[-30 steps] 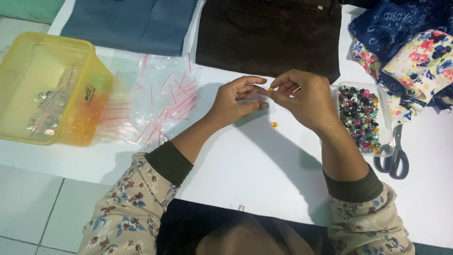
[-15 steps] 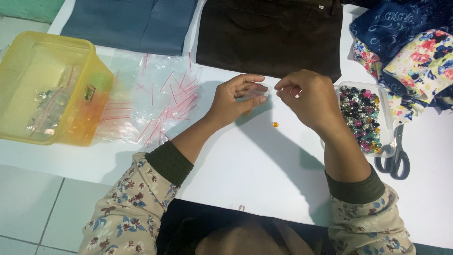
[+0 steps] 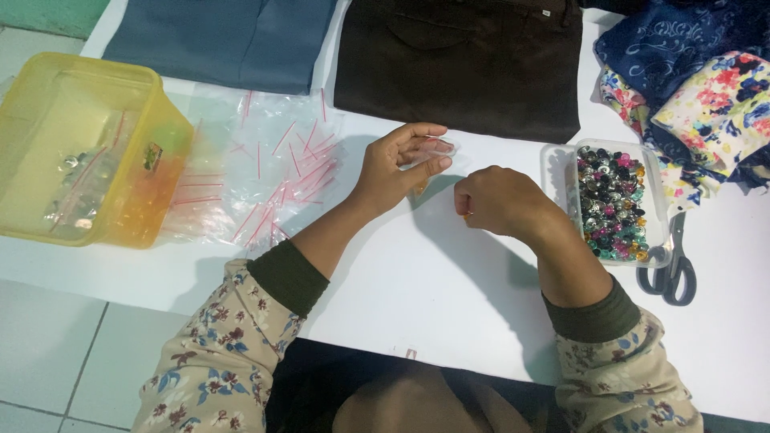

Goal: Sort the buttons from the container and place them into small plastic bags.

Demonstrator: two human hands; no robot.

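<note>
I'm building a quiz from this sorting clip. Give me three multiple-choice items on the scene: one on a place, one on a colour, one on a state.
1. Where do the scissors lie?
A. inside the yellow tub
B. on the table right of the bead tray
C. on the brown cloth

2. What colour are the strips on the heap of clear bags?
A. red
B. green
C. black

3. How is the left hand set?
A. flat on the table
B. closed in a fist
C. raised, fingers pinching a small clear bag

Answers:
1. B: the scissors rest on the white table just beside the bead tray, on its right.
2. A: each loose bag shows a thin red line.
3. C: thumb and fingers hold the small clear bag off the table, while the right hand is curled shut nearby.
</note>
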